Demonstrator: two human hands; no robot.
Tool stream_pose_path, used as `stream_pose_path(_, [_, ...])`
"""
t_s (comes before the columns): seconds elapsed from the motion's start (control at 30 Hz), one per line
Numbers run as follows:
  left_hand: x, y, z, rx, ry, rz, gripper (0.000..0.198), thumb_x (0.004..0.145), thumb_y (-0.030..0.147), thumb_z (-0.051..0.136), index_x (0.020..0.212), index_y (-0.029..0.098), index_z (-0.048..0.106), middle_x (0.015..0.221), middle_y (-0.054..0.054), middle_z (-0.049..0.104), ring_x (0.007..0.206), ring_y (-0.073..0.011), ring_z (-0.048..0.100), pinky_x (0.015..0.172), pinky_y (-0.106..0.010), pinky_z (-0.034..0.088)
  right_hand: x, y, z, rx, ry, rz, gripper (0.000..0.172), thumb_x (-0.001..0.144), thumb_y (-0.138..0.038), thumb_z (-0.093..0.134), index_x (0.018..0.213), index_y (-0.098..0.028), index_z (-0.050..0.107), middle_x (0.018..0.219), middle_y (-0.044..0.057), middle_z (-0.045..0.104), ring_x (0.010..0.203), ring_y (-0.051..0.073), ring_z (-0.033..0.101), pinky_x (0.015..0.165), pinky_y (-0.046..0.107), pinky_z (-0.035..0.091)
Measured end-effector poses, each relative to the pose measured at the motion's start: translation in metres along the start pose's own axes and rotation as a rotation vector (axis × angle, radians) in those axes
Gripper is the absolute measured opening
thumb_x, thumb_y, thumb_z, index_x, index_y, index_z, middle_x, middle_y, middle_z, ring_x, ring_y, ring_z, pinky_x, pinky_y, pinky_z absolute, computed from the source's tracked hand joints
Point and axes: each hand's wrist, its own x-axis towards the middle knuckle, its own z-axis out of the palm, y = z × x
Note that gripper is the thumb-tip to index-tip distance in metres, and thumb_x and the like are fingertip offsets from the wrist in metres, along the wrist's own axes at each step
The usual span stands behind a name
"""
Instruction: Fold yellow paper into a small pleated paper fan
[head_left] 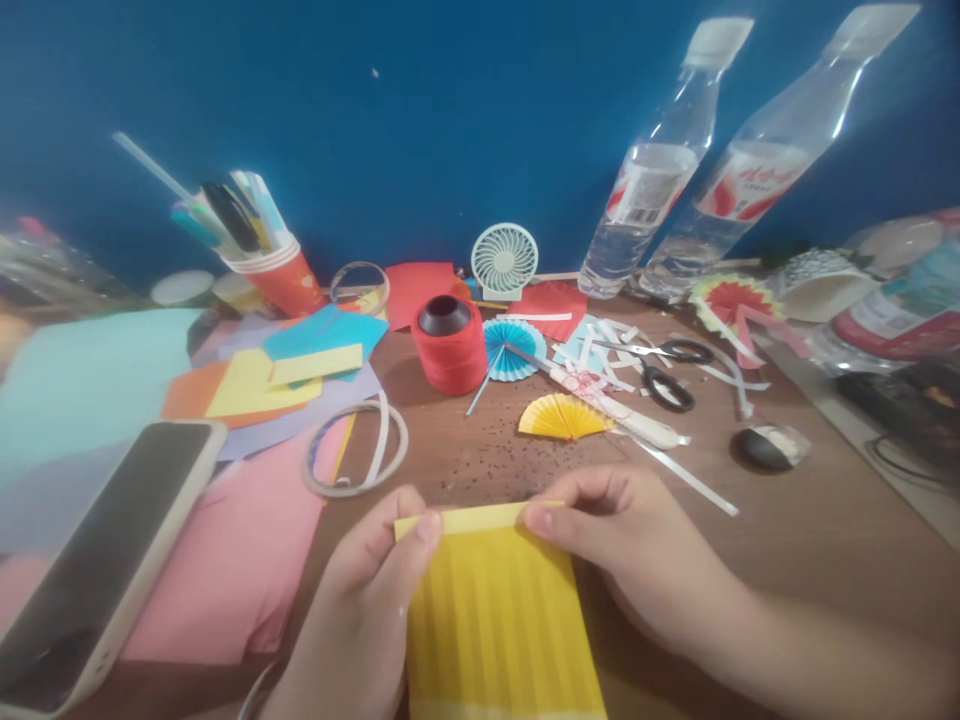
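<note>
A yellow sheet of paper with lengthwise creases is held up at the front of the table, its lower edge running toward the bottom of the view. Along its top runs a paler folded strip. My left hand pinches the top left corner between thumb and fingers. At the top right corner, my right hand pinches the same sheet. Just beyond the hands lies a yellow pleated paper fan. Behind it are a blue paper rosette on a stick and a red thread spool.
Scissors, paper scraps and a glue tube lie to the right. Water bottles stand behind. Leftward are a phone, pink paper, tape rolls and a cup of pens. A small fan stands at the back.
</note>
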Motion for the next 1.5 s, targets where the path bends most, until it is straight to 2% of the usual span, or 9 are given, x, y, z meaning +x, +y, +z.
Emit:
stream_pose_path(0.17, [0.002, 0.0, -0.002, -0.008, 0.015, 0.004, 0.02, 0.066, 0.032, 0.061, 0.061, 0.02, 0.046, 0.055, 0.007, 0.047, 0.041, -0.0061, 0.035, 0.037, -0.018, 0.027, 0.003, 0.002, -0.002, 0.034, 0.025, -0.038, 0.015, 0.063, -0.027, 0.068, 0.056, -0.015, 0.062, 0.054, -0.002, 0.057, 0.051, 0.008, 0.046, 0.051, 0.021, 0.036])
stream_pose_path(0.4, [0.014, 0.002, -0.007, -0.086, -0.031, 0.029, 0.017, 0.072, 0.035, 0.056, 0.066, 0.02, 0.049, 0.052, 0.005, 0.046, 0.047, -0.0098, 0.045, 0.042, -0.018, 0.037, 0.017, -0.004, -0.016, 0.235, 0.166, -0.182, 0.02, 0.063, -0.021, 0.065, 0.049, -0.015, 0.052, 0.044, -0.005, 0.045, 0.042, 0.005, 0.037, 0.042, 0.018, 0.028])
stream_pose_path(0.57, [0.019, -0.002, -0.005, -0.182, -0.095, 0.042, 0.018, 0.072, 0.034, 0.057, 0.067, 0.019, 0.047, 0.058, 0.005, 0.047, 0.048, -0.0084, 0.045, 0.044, -0.017, 0.037, 0.021, -0.001, -0.012, 0.087, 0.026, -0.179, 0.018, 0.067, -0.031, 0.063, 0.077, -0.017, 0.063, 0.065, -0.001, 0.058, 0.052, 0.008, 0.047, 0.05, 0.021, 0.038])
stream_pose_path(0.73, [0.018, -0.007, -0.006, -0.175, -0.166, 0.115, 0.022, 0.071, 0.032, 0.058, 0.062, 0.017, 0.045, 0.056, 0.005, 0.042, 0.048, -0.0068, 0.042, 0.045, -0.017, 0.035, 0.017, -0.001, -0.006, -0.155, 0.025, -0.122, 0.014, 0.065, -0.028, 0.064, 0.063, -0.015, 0.061, 0.053, -0.002, 0.054, 0.049, 0.008, 0.046, 0.049, 0.022, 0.037])
stream_pose_path(0.87, [0.021, -0.008, -0.004, -0.283, -0.231, 0.154, 0.017, 0.074, 0.03, 0.056, 0.065, 0.016, 0.05, 0.057, 0.005, 0.045, 0.05, -0.0064, 0.043, 0.047, -0.016, 0.036, 0.02, -0.004, -0.011, -0.233, 0.07, -0.212, 0.014, 0.066, -0.026, 0.063, 0.059, -0.015, 0.058, 0.052, -0.004, 0.052, 0.048, 0.007, 0.043, 0.049, 0.021, 0.034])
stream_pose_path(1.0, [0.026, -0.007, -0.002, -0.318, -0.286, 0.194, 0.018, 0.076, 0.03, 0.055, 0.066, 0.015, 0.051, 0.063, 0.003, 0.053, 0.057, -0.0086, 0.051, 0.052, -0.017, 0.039, 0.028, 0.0, -0.015, -0.111, 0.027, -0.312, 0.014, 0.067, -0.027, 0.061, 0.062, -0.014, 0.058, 0.054, -0.003, 0.051, 0.049, 0.007, 0.042, 0.049, 0.021, 0.034])
stream_pose_path(1.23, [0.032, -0.013, -0.001, -0.391, -0.248, 0.298, 0.018, 0.073, 0.032, 0.057, 0.073, 0.015, 0.054, 0.065, 0.001, 0.059, 0.063, -0.0134, 0.058, 0.058, -0.022, 0.044, 0.035, -0.016, -0.029, -0.067, 0.267, -0.594, 0.023, 0.07, -0.033, 0.058, 0.086, -0.015, 0.061, 0.07, 0.001, 0.056, 0.058, 0.011, 0.047, 0.054, 0.023, 0.039])
stream_pose_path(1.37, [0.04, -0.01, -0.005, -0.319, -0.164, 0.411, 0.023, 0.072, 0.038, 0.057, 0.073, 0.014, 0.057, 0.067, -0.001, 0.061, 0.066, -0.0169, 0.06, 0.06, -0.026, 0.046, 0.026, -0.051, -0.049, -0.362, 0.388, -0.661, 0.02, 0.072, -0.031, 0.052, 0.084, -0.017, 0.06, 0.071, 0.001, 0.059, 0.057, 0.012, 0.049, 0.052, 0.023, 0.038])
stream_pose_path(1.5, [0.033, 0.011, -0.019, 0.058, 0.017, 0.809, 0.026, 0.08, 0.036, 0.046, 0.085, 0.016, 0.062, 0.085, -0.005, 0.064, 0.085, -0.0206, 0.057, 0.076, -0.031, 0.043, 0.025, -0.071, -0.074, -1.038, 0.419, -0.584, 0.011, 0.067, -0.026, 0.054, 0.068, -0.022, 0.064, 0.067, 0.0, 0.063, 0.06, 0.015, 0.053, 0.054, 0.024, 0.035])
